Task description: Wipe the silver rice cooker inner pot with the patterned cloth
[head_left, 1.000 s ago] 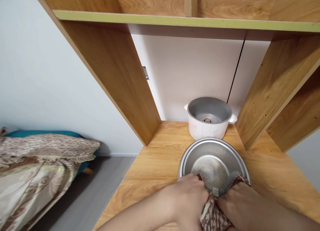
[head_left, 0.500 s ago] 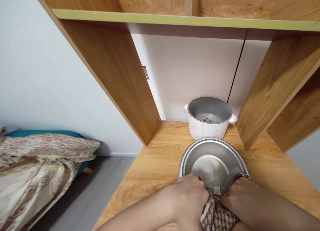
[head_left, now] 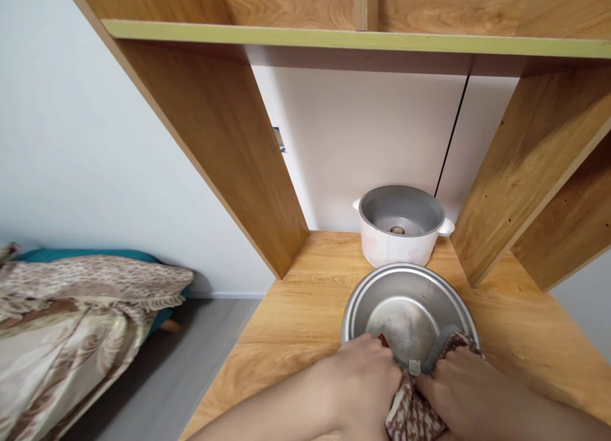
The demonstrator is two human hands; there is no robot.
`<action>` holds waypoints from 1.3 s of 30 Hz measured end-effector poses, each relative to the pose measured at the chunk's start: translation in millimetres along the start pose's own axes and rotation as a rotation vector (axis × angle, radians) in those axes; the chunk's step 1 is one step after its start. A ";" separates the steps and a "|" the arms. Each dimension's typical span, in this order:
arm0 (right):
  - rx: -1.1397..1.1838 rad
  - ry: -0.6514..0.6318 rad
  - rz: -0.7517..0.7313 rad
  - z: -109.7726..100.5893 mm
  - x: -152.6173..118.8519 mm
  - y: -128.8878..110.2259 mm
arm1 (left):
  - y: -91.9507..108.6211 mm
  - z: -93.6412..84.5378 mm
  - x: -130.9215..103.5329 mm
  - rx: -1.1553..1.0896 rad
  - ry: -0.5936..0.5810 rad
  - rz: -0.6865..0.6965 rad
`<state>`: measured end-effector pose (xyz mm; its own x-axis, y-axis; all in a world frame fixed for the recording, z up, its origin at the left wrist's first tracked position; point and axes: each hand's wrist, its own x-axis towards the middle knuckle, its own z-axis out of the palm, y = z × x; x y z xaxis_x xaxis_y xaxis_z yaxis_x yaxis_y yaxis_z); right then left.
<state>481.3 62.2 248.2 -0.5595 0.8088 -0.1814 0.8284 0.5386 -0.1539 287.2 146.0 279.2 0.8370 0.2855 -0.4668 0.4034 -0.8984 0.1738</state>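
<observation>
Over the desk, cloth was clenched in left hand and right hand, seemingly for leverage. A pot was set at twelve o'clock.

Here's the yellow-edged shelf, running wide across the view, with a short wooden divider standing above it! Beneath the shelf, a wooden upright on the left and another on the right, and between them a white back panel, a thin dark line slanting down it. Lower under the shelf sits a white two-handled pot, grey inside! And well below the shelf's left end, a fringed, patterned throw drapes over teal furniture.
</observation>
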 end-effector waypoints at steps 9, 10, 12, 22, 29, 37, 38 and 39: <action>-0.141 -0.011 0.008 3.2 7.5 -10.7 | -0.4 -1.0 0.3 -0.003 -0.039 -0.009; -0.145 -0.011 0.008 3.9 7.8 -10.6 | 0.3 -2.2 0.0 -0.003 -0.046 -0.015; -0.150 -0.016 0.014 5.2 8.4 -10.9 | 1.6 -4.5 -0.4 0.002 -0.055 -0.025; -0.216 -0.074 0.043 -1.9 11.2 -18.3 | 4.9 -13.3 -3.5 0.002 -0.107 -0.023; -0.181 -0.067 0.009 2.5 9.5 -13.4 | 0.4 -12.1 -3.2 -0.012 -0.076 -0.030; -0.006 -0.099 -0.004 -4.2 5.0 -4.9 | -3.7 -5.9 -3.3 -0.056 -0.011 -0.010; 0.020 -0.090 -0.003 -6.7 3.6 -3.7 | -3.6 -6.0 -3.1 -0.053 -0.015 -0.010; 0.049 -0.079 -0.006 -9.7 1.9 -2.6 | -3.3 -6.6 -3.1 -0.045 -0.023 -0.008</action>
<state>478.4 64.6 257.6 -0.5661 0.7836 -0.2559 0.8240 0.5294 -0.2018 285.7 150.3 285.7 0.8252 0.2847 -0.4879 0.4268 -0.8801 0.2082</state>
